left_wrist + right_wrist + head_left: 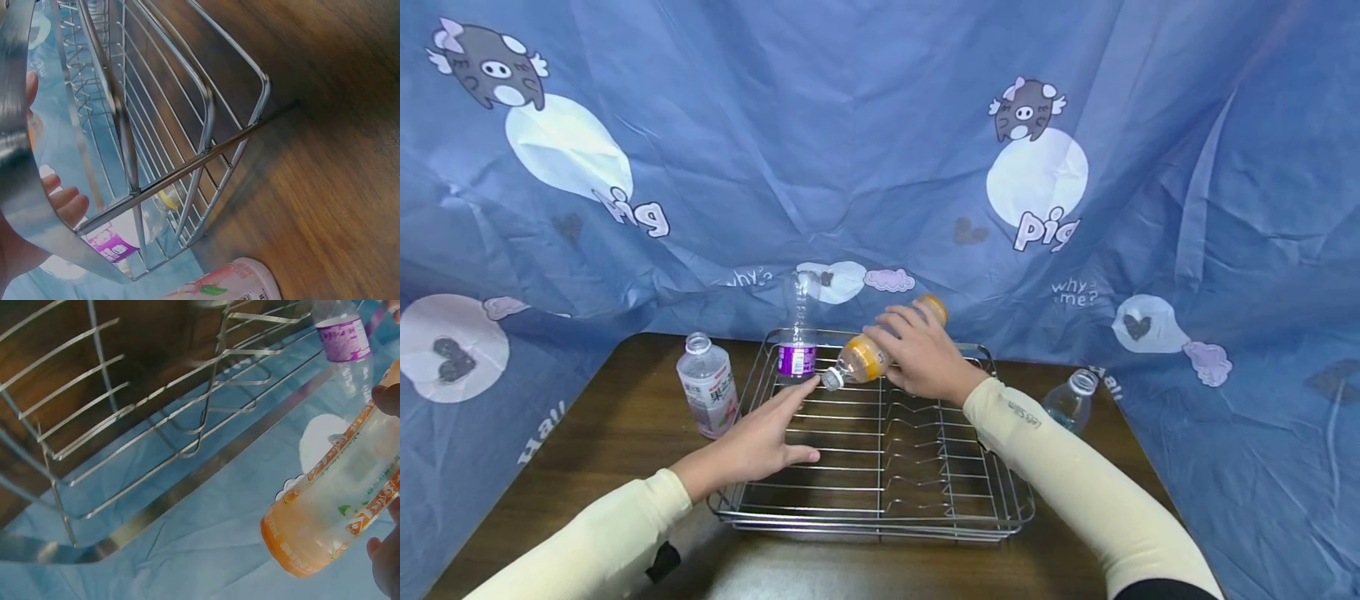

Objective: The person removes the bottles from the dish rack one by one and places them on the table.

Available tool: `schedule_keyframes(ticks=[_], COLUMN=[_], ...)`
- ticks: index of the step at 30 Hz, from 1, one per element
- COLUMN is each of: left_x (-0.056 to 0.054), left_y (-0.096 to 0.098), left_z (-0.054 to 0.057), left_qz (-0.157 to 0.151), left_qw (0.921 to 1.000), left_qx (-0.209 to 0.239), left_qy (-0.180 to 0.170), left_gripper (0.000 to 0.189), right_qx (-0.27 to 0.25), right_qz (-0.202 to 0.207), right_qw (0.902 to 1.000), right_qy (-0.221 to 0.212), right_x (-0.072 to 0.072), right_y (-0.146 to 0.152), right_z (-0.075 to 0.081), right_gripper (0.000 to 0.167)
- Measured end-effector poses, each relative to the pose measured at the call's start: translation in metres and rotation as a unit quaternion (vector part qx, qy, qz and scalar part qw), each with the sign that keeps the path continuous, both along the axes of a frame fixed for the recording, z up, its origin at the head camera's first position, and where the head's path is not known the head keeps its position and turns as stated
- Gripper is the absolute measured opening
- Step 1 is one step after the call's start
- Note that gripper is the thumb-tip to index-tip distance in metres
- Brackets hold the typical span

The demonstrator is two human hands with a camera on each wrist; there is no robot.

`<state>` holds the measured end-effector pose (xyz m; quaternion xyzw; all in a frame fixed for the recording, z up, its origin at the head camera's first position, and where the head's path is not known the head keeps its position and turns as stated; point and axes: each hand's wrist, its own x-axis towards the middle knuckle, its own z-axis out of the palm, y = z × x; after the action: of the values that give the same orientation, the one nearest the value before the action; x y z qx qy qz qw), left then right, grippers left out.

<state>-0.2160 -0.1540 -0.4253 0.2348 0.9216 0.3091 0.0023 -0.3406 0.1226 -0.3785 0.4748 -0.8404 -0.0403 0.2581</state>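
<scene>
Head camera, as I watch from a distance: cream sleeves (602, 533) reach from the near side over a dark wooden table (760, 575). The left hand (748, 446) is poised at the left side of a wire rack (880, 525), fingers extended and thumb spread, gripping nothing. Slightly farther out, the right hand (921, 350) grips an orange-labelled bottle (867, 358) with curled fingers, holding it aslant above the rack, neck downward beside the left fingertips; whether they touch, I cannot tell. Left of the left hand, a pink-and-white bottle (709, 387) stands just outside the rack. Beyond the left fingertips, I see a purple-labelled bottle (796, 360) in the rack's far corner. Right of the right hand, a clear bottle (1070, 402) stands partly behind the sleeve. Behind both hands hangs a blue cloth (865, 167) printed with pigs.
</scene>
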Motion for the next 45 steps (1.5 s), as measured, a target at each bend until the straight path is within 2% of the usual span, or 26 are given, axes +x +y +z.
schedule_keyframes(ticks=[5,11,19,27,34,45], left_x=[-0.001,-0.003,-0.003,-0.004,-0.003,-0.004], left_y=[-0.001,-0.001,-0.001,0.003,0.006,0.009], left_z=[0.001,0.001,-0.001,0.002,0.005,0.007], left_qz=[0.008,0.004,0.008,0.009,0.007,-0.002], left_qw=[0.9999,1.0000,1.0000,0.9999,0.9999,0.9999], left_qx=[-0.003,0.001,-0.004,-0.011,-0.013,-0.007], left_qy=[-0.006,0.005,0.001,-0.004,-0.003,0.012], left_gripper=[0.104,0.105,0.104,0.106,0.103,0.104], right_qx=[-0.007,-0.011,-0.060,-0.086,-0.145,-0.178], right_qz=[0.011,0.007,-0.002,-0.009,-0.013,-0.021], right_qw=[0.9999,0.9997,0.9953,0.9913,0.9791,0.9683], right_qy=[-0.009,-0.018,-0.077,-0.100,-0.142,-0.174], right_x=[0.008,0.013,0.018,0.021,0.023,0.028], right_y=[-0.005,-0.007,-0.006,-0.007,-0.008,-0.005], right_z=[0.003,0.002,-0.003,0.000,-0.002,-0.002], right_gripper=[0.072,0.073,0.080,0.078,0.076,0.076])
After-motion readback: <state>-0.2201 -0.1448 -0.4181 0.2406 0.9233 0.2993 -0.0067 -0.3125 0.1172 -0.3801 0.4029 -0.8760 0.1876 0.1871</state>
